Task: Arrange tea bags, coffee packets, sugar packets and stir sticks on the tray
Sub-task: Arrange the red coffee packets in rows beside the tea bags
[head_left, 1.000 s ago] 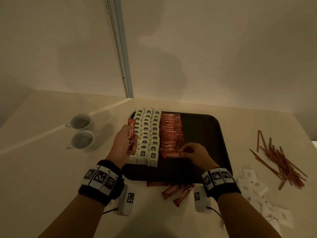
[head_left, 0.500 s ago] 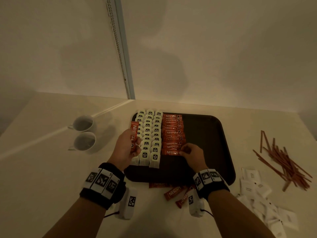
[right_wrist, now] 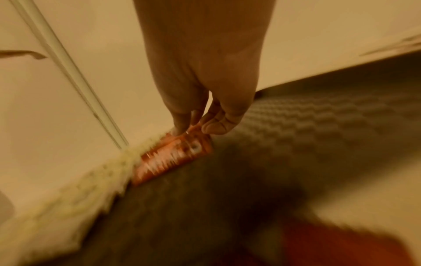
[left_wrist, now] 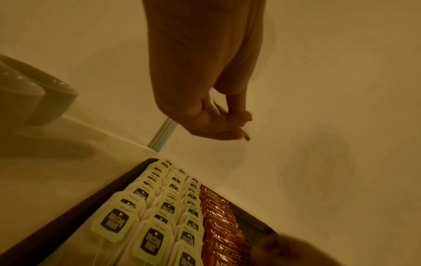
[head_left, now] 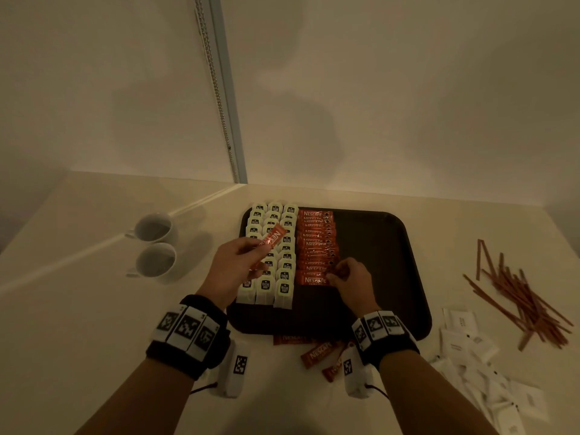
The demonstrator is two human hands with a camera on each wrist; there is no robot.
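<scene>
Clearly, the word "NESCAFE" can be read on the red coffee packets (head_left: 315, 246), which are laid in one overlapping column on the dark tray (head_left: 389, 262), just beside three columns of tea bags (head_left: 276, 246). On the tags of the tea bags "McCoy teas" is printed. One more coffee packet (head_left: 272, 243) is pinched by the fingers (head_left: 251, 246) of the left hand (head_left: 233, 270) and is held tilted above the tea bags. The nearest packet of the column is touched by the right hand (head_left: 350, 282), whose fingertips (right_wrist: 214, 126) are curled and pinched on its right end, low over the tray. Both wrists are wrapped with black bands carrying square black-and-white markers. A few loose packets (head_left: 317, 353) are lying on the worktop (head_left: 78, 324) in front of the tray. To the right, white sugar packets (head_left: 470, 350) and brown stir sticks (head_left: 527, 296) are scattered. Two white cups (head_left: 155, 244) are standing to the left of the tray.
</scene>
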